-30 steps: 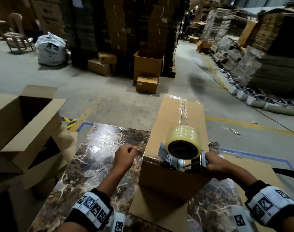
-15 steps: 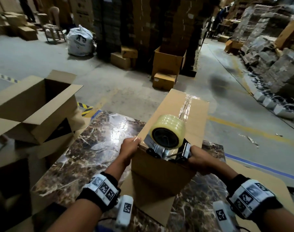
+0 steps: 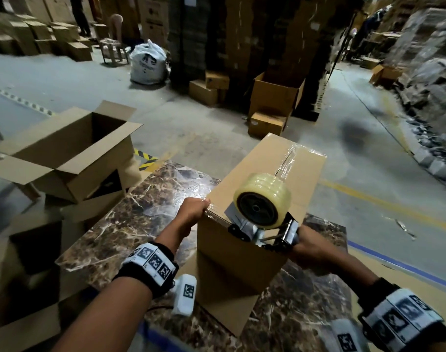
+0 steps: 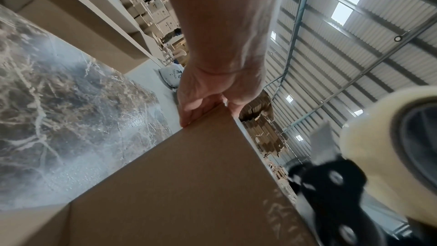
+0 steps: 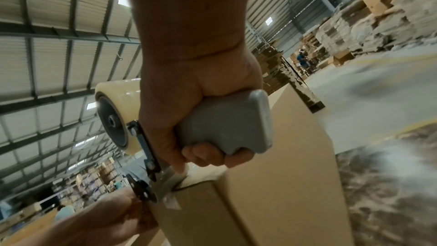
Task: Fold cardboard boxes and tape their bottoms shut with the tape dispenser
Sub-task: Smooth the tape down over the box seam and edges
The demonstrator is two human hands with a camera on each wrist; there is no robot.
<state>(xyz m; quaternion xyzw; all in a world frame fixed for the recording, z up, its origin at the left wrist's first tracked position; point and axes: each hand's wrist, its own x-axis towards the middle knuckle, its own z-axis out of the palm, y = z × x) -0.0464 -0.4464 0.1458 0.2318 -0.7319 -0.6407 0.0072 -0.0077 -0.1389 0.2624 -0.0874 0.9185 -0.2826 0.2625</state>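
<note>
A closed cardboard box point(image 3: 255, 184) stands on the marble table point(image 3: 130, 224), with clear tape along its top seam. At the box's near top edge sits the tape dispenser point(image 3: 262, 214), carrying a clear tape roll point(image 5: 115, 111). My right hand point(image 3: 310, 247) grips its grey handle point(image 5: 227, 122), fingers curled round it. My left hand point(image 3: 191, 212) grips the box's near-left top corner, with its fingers point(image 4: 189, 113) on the side wall and the thumb over the top. The dispenser's front end point(image 5: 165, 184) touches the box's near edge.
An open-topped box point(image 3: 64, 153) rests on more cardboard left of the table. A flat cardboard sheet point(image 3: 224, 311) lies under the taped box. Stacks of cartons point(image 3: 242, 34) and a white sack point(image 3: 147, 63) stand across the concrete floor.
My left hand, a second ago loose beside the box, has come onto its near-left top corner and taken hold. The dispenser stays at the near edge.
</note>
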